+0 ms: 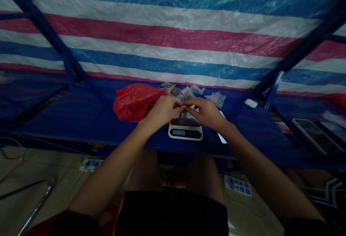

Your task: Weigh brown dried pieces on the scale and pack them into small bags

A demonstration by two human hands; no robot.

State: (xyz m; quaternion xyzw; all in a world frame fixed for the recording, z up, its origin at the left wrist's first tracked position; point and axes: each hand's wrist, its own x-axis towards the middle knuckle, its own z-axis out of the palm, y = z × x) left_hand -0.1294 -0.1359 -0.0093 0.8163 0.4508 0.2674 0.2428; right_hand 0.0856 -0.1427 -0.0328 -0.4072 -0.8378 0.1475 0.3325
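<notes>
My left hand and my right hand meet above a white kitchen scale with a lit display. Fingertips of both hands are pinched together on what looks like a small clear plastic bag, dim and partly covered by the fingers. It is just over the scale's plate; whether it rests there I cannot tell. Beside my left hand lies a red plastic bag, its mouth turned toward the hand with dark reddish contents inside. Just beyond the hands are several small clear bags, some with brownish contents.
A phone lies partly under my right forearm on the blue table. A white earphone case sits to the right, near a blue metal post. Striped sheeting hangs behind. Farther right lies another phone.
</notes>
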